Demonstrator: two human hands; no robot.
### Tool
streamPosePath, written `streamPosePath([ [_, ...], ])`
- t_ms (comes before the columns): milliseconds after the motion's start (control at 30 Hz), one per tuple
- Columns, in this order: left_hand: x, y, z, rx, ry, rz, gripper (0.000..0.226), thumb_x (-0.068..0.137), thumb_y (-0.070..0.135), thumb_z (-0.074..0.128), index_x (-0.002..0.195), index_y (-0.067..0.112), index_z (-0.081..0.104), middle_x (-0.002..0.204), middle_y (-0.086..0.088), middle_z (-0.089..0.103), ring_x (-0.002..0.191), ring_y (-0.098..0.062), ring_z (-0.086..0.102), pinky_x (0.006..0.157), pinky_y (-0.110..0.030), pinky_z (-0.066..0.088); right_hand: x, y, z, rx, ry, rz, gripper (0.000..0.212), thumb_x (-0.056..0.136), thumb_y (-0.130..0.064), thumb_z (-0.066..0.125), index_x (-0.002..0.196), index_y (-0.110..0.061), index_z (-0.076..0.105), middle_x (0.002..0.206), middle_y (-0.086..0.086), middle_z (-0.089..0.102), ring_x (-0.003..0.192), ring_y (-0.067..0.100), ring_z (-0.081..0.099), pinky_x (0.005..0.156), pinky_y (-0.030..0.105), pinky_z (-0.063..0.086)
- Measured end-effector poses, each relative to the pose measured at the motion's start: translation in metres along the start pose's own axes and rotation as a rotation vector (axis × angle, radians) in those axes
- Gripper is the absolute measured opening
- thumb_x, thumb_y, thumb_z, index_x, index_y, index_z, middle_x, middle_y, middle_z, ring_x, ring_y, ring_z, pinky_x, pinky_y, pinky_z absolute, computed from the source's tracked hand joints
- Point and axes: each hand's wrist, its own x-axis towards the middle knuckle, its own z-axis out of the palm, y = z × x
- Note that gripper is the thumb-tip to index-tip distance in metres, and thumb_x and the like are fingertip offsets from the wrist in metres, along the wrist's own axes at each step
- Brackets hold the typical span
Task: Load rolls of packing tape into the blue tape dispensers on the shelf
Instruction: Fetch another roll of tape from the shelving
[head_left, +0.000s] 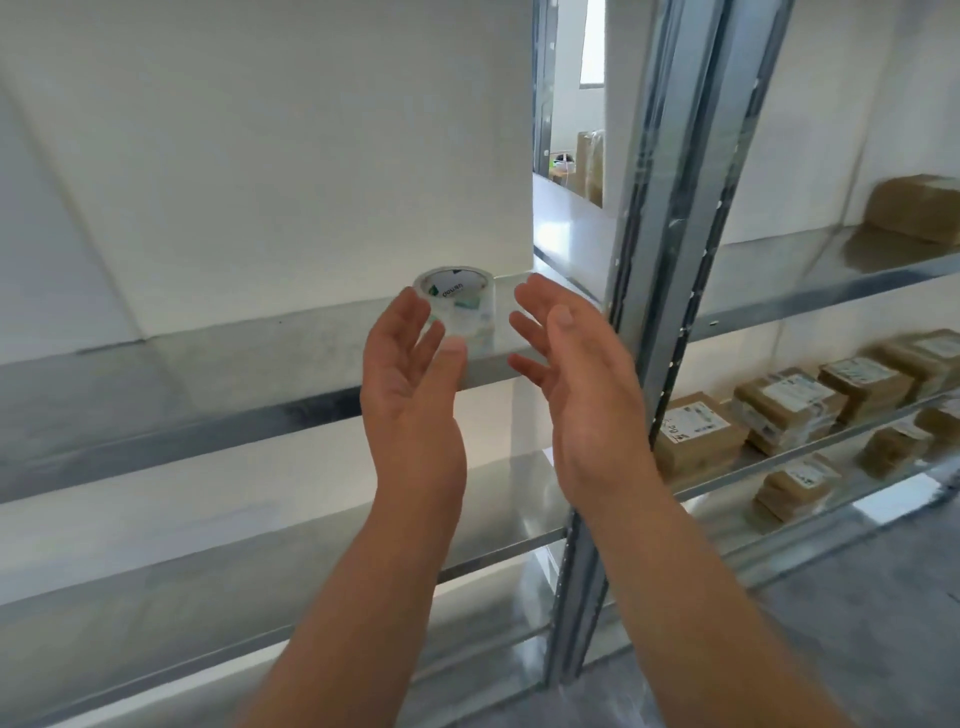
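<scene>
A roll of clear packing tape (464, 306) with a white, green-printed core lies flat near the front right edge of a metal shelf (208, 364). My left hand (410, 384) is raised just in front of the roll, fingers spread, its fingertips overlapping the roll's left side; whether they touch it I cannot tell. My right hand (576, 374) is held up to the right of the roll, palm facing left, fingers apart and clear of it. No blue tape dispenser is in view.
Grey steel uprights (665, 260) stand just right of my hands. Beyond them, shelves carry brown cardboard parcels (789, 410) with white labels and a box (919, 208) higher up. A lower shelf (260, 561) runs beneath. A white wall lies behind.
</scene>
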Motion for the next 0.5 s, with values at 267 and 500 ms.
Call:
streamPosePath([
  [267, 0.035, -0.008, 0.021, -0.018, 0.117, -0.034, 0.037, 0.101, 0.007, 0.063, 0.134, 0.023, 0.065, 0.130, 0.013, 0.070, 0.124, -0.005, 0.066, 0.105, -0.026, 0.054, 0.036, 0.013, -0.006, 0.038, 0.006, 0.032, 0.030, 0.094, -0.049, 0.053, 0.120, -0.048, 0.067, 0.143, -0.018, 0.063, 0.133, 0.008, 0.059, 0.115, 0.047, 0.047],
  [500, 0.064, -0.016, 0.043, 0.362, 0.108, 0.052, 0.028, 0.101, 0.017, 0.064, 0.127, 0.024, 0.070, 0.116, 0.019, 0.072, 0.107, 0.004, 0.069, 0.094, -0.015, 0.055, 0.070, 0.021, -0.021, 0.125, -0.080, 0.092, 0.031, 0.093, -0.045, 0.051, 0.119, -0.044, 0.067, 0.145, -0.013, 0.063, 0.136, 0.009, 0.057, 0.117, 0.045, 0.045],
])
